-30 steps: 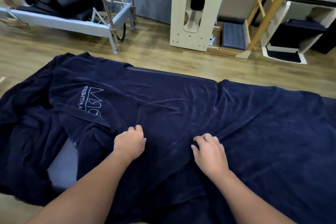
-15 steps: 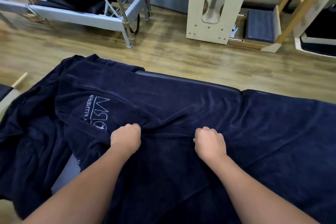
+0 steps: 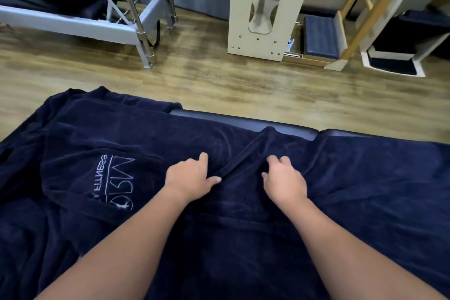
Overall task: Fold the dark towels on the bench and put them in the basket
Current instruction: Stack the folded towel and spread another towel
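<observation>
A navy towel with white lettering (image 3: 80, 178) is lying rumpled at the left of the worktop (image 3: 243, 120), overlapping a second navy towel (image 3: 365, 190) spread to the right. The left hand (image 3: 191, 179) is resting on the cloth, fingers loosely spread, gripping nothing. The right hand (image 3: 283, 181) is curling its fingers into a raised ridge of cloth (image 3: 239, 165). Folding appears barely begun; next, a straight edge needs finding. No basket is showing.
</observation>
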A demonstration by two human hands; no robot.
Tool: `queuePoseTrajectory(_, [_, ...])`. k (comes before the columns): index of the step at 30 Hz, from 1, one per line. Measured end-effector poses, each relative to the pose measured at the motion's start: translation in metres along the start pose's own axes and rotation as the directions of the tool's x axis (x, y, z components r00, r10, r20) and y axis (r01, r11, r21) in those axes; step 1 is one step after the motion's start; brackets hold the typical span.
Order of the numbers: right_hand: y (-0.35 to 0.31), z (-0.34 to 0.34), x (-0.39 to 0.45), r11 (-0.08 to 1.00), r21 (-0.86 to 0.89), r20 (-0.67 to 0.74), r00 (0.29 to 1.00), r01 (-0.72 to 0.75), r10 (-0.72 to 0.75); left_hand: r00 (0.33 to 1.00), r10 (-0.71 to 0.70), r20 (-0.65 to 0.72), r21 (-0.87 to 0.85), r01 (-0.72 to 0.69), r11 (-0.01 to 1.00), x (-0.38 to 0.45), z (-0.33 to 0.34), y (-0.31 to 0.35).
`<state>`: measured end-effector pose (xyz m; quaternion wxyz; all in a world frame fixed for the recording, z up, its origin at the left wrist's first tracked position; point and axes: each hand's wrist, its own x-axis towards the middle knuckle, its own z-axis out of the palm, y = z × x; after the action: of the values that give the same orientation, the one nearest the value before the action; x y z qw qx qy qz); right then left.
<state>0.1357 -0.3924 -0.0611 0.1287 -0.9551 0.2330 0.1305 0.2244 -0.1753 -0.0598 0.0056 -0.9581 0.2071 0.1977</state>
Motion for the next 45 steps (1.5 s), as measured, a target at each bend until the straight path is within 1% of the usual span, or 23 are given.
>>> queuePoseTrajectory(2, [0.001,-0.002,0.011,0.997,-0.024,0.008,0.997,-0.079,0.079,0.999,0.032,0.023,0.021,-0.032,0.999,0.009,0.002,0.003])
queuePoseTrajectory(4, [0.000,0.001,0.020,0.995,-0.044,-0.025,0.996,-0.092,0.091,0.995,0.088,0.037,0.033,-0.089,0.995,0.017,0.002,0.002])
queuePoseTrajectory(6, [-0.005,0.003,0.027,0.995,-0.064,-0.047,0.996,-0.078,0.075,0.996,0.084,-0.030,0.086,-0.081,0.993,0.023,-0.004,-0.003])
queuePoseTrajectory(9, [-0.024,0.001,0.041,0.998,-0.056,-0.067,0.997,0.018,-0.022,0.987,-0.093,-0.127,0.053,0.101,0.993,0.035,-0.022,-0.025])
queuePoseTrajectory(11, [-0.043,0.004,0.049,0.991,-0.014,-0.089,0.987,0.133,-0.134,0.974,-0.204,-0.100,-0.021,0.203,0.979,0.040,-0.029,-0.043])
queuePoseTrajectory(13, [-0.059,0.009,0.048,0.972,0.073,-0.053,0.974,0.225,-0.221,0.967,-0.248,-0.065,0.015,0.249,0.968,0.041,-0.031,-0.051])
queuePoseTrajectory(15, [-0.062,0.014,0.039,0.963,0.107,-0.012,0.969,0.248,-0.248,0.978,-0.157,-0.137,0.103,0.172,0.980,0.045,-0.028,-0.046])
queuePoseTrajectory(17, [-0.053,0.019,0.027,0.964,0.115,-0.010,0.971,0.238,-0.238,0.969,0.092,-0.231,0.140,-0.061,0.988,0.052,-0.025,-0.030])
queuePoseTrajectory(19, [-0.032,0.022,0.011,0.974,0.112,-0.023,0.981,0.196,-0.195,0.923,0.346,-0.167,0.156,-0.322,0.934,0.058,-0.025,-0.003])
queuePoseTrajectory(20, [-0.017,0.023,0.002,0.982,0.117,-0.021,0.989,0.146,-0.145,0.903,0.420,-0.087,0.161,-0.404,0.901,0.060,-0.023,0.014])
queuePoseTrajectory(21, [-0.001,0.022,-0.006,0.989,0.124,-0.014,0.997,0.081,-0.080,0.899,0.439,0.011,0.171,-0.434,0.885,0.061,-0.021,0.031])
queuePoseTrajectory(22, [0.016,0.022,-0.013,0.991,0.130,-0.001,1.000,0.008,-0.008,0.911,0.398,0.104,0.185,-0.411,0.893,0.062,-0.018,0.045])
queuePoseTrajectory(24, [0.058,0.019,-0.027,0.980,0.125,0.032,0.988,-0.156,0.153,0.949,0.225,0.218,0.239,-0.276,0.931,0.064,-0.012,0.078])
queuePoseTrajectory(26, [0.099,0.017,-0.038,0.951,0.123,0.055,0.959,-0.282,0.277,0.969,0.058,0.242,0.289,-0.129,0.948,0.063,-0.013,0.111])
queuePoseTrajectory(27, [0.115,0.016,-0.043,0.935,0.130,0.060,0.944,-0.330,0.325,0.970,0.020,0.242,0.303,-0.095,0.948,0.062,-0.014,0.126])
queuePoseTrajectory(28, [0.131,0.015,-0.047,0.918,0.146,0.057,0.930,-0.368,0.364,0.972,0.042,0.230,0.304,-0.113,0.946,0.061,-0.013,0.144])
queuePoseTrajectory(29, [0.145,0.014,-0.050,0.907,0.160,0.048,0.920,-0.391,0.388,0.970,0.118,0.215,0.278,-0.176,0.944,0.059,-0.012,0.163])
queuePoseTrajectory(31, [0.170,0.013,-0.055,0.898,0.176,0.024,0.914,-0.402,0.405,0.917,0.337,0.213,0.183,-0.376,0.908,0.055,-0.005,0.205])
queuePoseTrajectory(33, [0.191,0.011,-0.057,0.899,0.185,0.017,0.915,-0.398,0.402,0.862,0.447,0.240,0.107,-0.481,0.870,0.047,0.004,0.248])
queuePoseTrajectory(36, [0.232,0.005,-0.057,0.893,0.192,0.017,0.912,-0.406,0.411,0.860,0.441,0.257,0.136,-0.484,0.864,0.042,0.020,0.309])
queuePoseTrajectory(40, [0.296,-0.009,-0.044,0.881,0.192,0.026,0.899,-0.433,0.437,0.882,0.427,0.198,0.216,-0.464,0.859,0.051,0.029,0.372])
queuePoseTrajectory(43, [0.340,-0.022,-0.022,0.883,0.183,0.027,0.900,-0.433,0.435,0.888,0.346,0.304,0.208,-0.416,0.885,0.059,0.020,0.415])
queuePoseTrajectory(45, [0.364,-0.030,-0.005,0.892,0.177,0.022,0.908,-0.416,0.419,0.892,0.274,0.361,0.256,-0.377,0.890,0.064,0.013,0.439])
